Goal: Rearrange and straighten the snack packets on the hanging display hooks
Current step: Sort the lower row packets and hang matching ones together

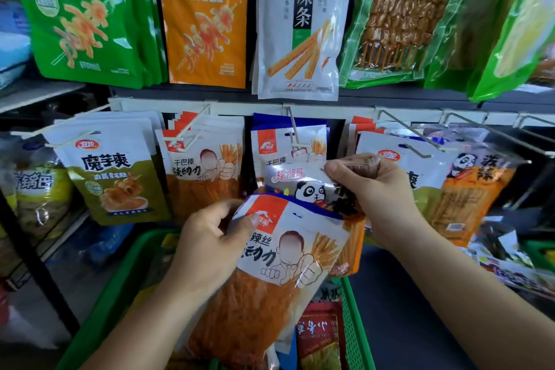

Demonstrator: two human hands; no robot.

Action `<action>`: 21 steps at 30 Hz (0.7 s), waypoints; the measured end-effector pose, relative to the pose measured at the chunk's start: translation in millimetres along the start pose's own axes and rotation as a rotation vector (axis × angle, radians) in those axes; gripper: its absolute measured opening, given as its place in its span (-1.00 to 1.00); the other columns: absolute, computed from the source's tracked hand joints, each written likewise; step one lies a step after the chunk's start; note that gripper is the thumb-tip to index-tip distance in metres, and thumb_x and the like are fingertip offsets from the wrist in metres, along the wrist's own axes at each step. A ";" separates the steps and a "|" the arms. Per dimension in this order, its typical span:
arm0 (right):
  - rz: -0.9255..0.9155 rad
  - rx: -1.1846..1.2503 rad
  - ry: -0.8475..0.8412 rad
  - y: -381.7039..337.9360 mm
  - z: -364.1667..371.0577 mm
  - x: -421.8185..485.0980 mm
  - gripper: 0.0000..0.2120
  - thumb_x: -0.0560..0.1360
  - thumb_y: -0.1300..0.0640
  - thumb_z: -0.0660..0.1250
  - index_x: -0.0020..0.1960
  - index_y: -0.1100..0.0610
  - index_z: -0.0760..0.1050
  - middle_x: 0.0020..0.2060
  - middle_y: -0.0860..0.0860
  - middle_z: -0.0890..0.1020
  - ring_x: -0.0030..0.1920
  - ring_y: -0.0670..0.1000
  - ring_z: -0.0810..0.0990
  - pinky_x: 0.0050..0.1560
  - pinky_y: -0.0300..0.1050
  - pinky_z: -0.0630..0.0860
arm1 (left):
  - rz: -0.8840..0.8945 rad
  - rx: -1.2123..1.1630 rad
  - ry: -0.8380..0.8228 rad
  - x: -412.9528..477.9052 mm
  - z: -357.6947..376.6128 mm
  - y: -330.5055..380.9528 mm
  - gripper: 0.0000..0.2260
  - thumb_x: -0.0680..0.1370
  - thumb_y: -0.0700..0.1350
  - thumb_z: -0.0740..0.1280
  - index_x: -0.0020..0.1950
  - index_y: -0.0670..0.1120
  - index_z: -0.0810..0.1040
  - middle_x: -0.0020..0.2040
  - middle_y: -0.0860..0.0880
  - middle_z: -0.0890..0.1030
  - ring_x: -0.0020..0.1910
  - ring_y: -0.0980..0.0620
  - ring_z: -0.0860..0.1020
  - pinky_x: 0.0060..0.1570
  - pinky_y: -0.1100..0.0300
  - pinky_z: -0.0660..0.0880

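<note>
Gripping the orange spicy-strip packet point(270, 273) by its top-left corner, the left hand point(207, 243) holds it tilted above the green basket point(102, 294); right of that packet, the right hand point(372, 186) pinches the panda packet point(297, 186) just below the hanging hook point(295, 134).

Bright even light, glare on glossy packets point(399, 18), wide-angle bending and blur toward edges.

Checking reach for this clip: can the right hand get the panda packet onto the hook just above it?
Probably yes. The right hand pinches the panda packet just below the hook, whose tip looks free.
</note>
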State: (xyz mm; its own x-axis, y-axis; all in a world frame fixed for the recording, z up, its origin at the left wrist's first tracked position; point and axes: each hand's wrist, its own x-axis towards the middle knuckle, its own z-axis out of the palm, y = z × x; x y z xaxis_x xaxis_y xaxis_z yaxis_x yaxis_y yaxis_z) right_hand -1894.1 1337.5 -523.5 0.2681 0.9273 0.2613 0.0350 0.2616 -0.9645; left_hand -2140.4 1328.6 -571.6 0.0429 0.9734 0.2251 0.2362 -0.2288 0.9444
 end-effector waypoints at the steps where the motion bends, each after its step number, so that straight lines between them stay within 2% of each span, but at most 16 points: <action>1: 0.017 -0.002 0.028 0.4 -8.8 -1.4 -0.84 0.50 0.16 0.55 0.02 0.24 0.70 -0.14 0.20 0.78 -0.10 0.25 0.79 -0.03 0.19 0.73 | 0.004 0.000 -0.005 -2.1 5.1 0.3 -0.94 0.59 -0.09 0.44 0.03 0.02 0.69 -0.15 0.06 0.78 -0.17 0.05 0.76 -0.23 0.11 0.70; 4: 0.069 0.021 0.136 -0.5 -44.4 -2.8 -0.92 0.52 0.18 0.53 -0.04 0.21 0.73 -0.18 0.19 0.79 -0.16 0.20 0.79 -0.16 0.09 0.74 | 0.013 -0.035 -0.011 -4.0 25.0 8.2 -0.93 0.58 -0.11 0.44 0.04 0.00 0.69 -0.16 0.08 0.78 -0.17 0.07 0.76 -0.25 0.19 0.68; 7: 0.079 -0.003 0.272 1.8 -86.6 -0.4 -0.92 0.48 0.18 0.57 -0.13 0.19 0.74 -0.19 0.18 0.79 -0.12 0.24 0.79 0.01 0.25 0.72 | 0.030 -0.066 -0.055 -1.4 50.8 22.6 -0.93 0.59 -0.18 0.43 0.02 -0.04 0.69 -0.17 0.09 0.78 -0.22 0.12 0.75 -0.32 0.32 0.62; 10: 0.060 -0.039 0.401 0.5 -128.0 -1.1 -0.83 0.44 0.16 0.61 -0.15 0.26 0.71 -0.20 0.21 0.77 -0.13 0.22 0.78 0.07 0.28 0.70 | 0.035 -0.050 -0.113 4.7 80.2 34.3 -0.93 0.59 -0.18 0.44 0.02 -0.04 0.70 -0.15 0.05 0.78 -0.16 0.04 0.76 -0.18 0.14 0.70; 12: 0.028 -0.038 0.475 -2.4 -154.8 -0.9 -0.74 0.40 0.14 0.65 -0.14 0.32 0.68 -0.21 0.19 0.77 -0.16 0.13 0.76 0.06 0.21 0.71 | 0.055 -0.028 -0.143 10.0 99.9 39.9 -0.93 0.59 -0.16 0.44 0.01 -0.02 0.70 -0.13 0.05 0.78 -0.13 0.06 0.75 -0.11 0.09 0.70; 15: 0.005 -0.028 0.582 -7.5 -193.0 4.5 -0.70 0.40 0.10 0.66 -0.14 0.32 0.66 -0.23 0.19 0.76 -0.13 0.15 0.76 -0.02 0.12 0.71 | 0.090 -0.025 -0.183 15.7 129.8 52.2 -0.93 0.59 -0.15 0.43 0.02 -0.01 0.70 -0.13 0.09 0.78 -0.14 0.14 0.74 -0.18 0.26 0.67; 19: -0.021 -0.044 0.692 -12.3 -230.3 16.7 -0.83 0.47 0.08 0.60 -0.13 0.18 0.72 -0.13 0.14 0.78 0.01 0.16 0.76 0.09 0.10 0.67 | 0.121 -0.020 -0.219 21.9 164.5 65.5 -0.92 0.59 -0.14 0.44 0.02 0.02 0.70 -0.14 0.14 0.77 -0.15 0.17 0.74 -0.26 0.39 0.58; 21: -0.028 -0.100 0.701 -10.5 -239.7 23.1 -0.87 0.52 0.07 0.55 -0.14 0.12 0.72 -0.11 0.15 0.77 -0.04 0.09 0.72 0.02 0.01 0.63 | 0.134 -0.013 -0.220 23.9 175.2 70.2 -0.92 0.59 -0.14 0.44 0.01 0.02 0.70 -0.14 0.16 0.77 -0.16 0.19 0.73 -0.29 0.43 0.55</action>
State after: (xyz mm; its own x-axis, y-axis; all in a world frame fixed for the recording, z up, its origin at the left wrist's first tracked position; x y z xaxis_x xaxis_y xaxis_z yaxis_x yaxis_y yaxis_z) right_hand -1657.5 1292.0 -516.4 0.8210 0.5213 0.2326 0.1299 0.2261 -0.9654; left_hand -1952.7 1337.9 -542.0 0.2836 0.9134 0.2921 0.2014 -0.3545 0.9131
